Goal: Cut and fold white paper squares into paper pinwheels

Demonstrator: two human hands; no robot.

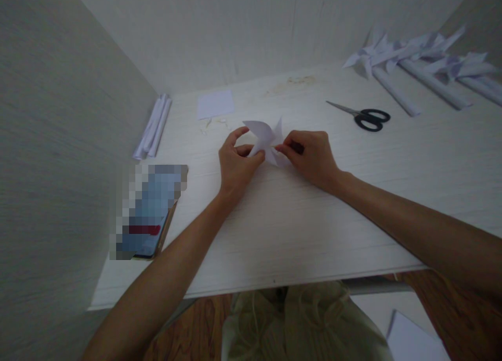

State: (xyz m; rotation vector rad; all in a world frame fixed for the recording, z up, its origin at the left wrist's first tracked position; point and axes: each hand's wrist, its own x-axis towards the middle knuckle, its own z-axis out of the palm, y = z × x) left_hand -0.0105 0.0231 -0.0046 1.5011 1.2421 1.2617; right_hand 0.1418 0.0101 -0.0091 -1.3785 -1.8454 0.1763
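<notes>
A white paper pinwheel [263, 134] with curved blades is held just above the middle of the table. My left hand [240, 159] grips it from the left, thumb in front and fingers behind. From the right, my right hand [309, 154] pinches with thumb and forefinger close to the pinwheel's centre. Something small and thin seems to be between those fingertips, but I cannot make out what it is. Scissors [366, 116] with black handles lie to the right, beyond my right hand, blades pointing left.
Several paper pinwheels [408, 49] on rolled-paper sticks [433, 83] lie at the back right. Rolled paper tubes [155, 125] rest at the left wall. A paper sheet [215, 104] lies at the back, a phone [152, 209] at the left. Walls enclose the table [274, 235].
</notes>
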